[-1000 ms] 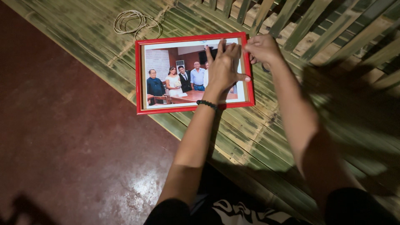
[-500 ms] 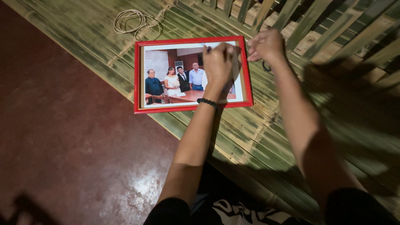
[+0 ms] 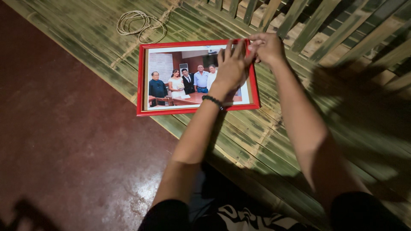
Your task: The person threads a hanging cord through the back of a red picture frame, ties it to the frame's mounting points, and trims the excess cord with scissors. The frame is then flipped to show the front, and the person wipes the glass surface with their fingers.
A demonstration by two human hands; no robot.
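A red-framed photograph (image 3: 171,78) of a group of people lies flat on a green bamboo-slat platform (image 3: 265,141). My left hand (image 3: 231,67), with a dark bead bracelet at the wrist, rests flat on the right part of the picture, fingers spread and pointing toward the frame's top edge. My right hand (image 3: 266,46) is at the frame's top right corner, fingers pinched together on that corner. What lies between those fingers is too small to make out.
A coil of pale cord (image 3: 138,22) lies on the bamboo slats beyond the frame. A bamboo railing (image 3: 325,25) rises at the back right. Dark red polished floor (image 3: 64,141) spreads to the left. My patterned clothing shows at the bottom edge.
My left hand has gone from curled over the picture's right side to flat with fingers spread. The right hand stays at the top right corner. The frame has barely shifted.
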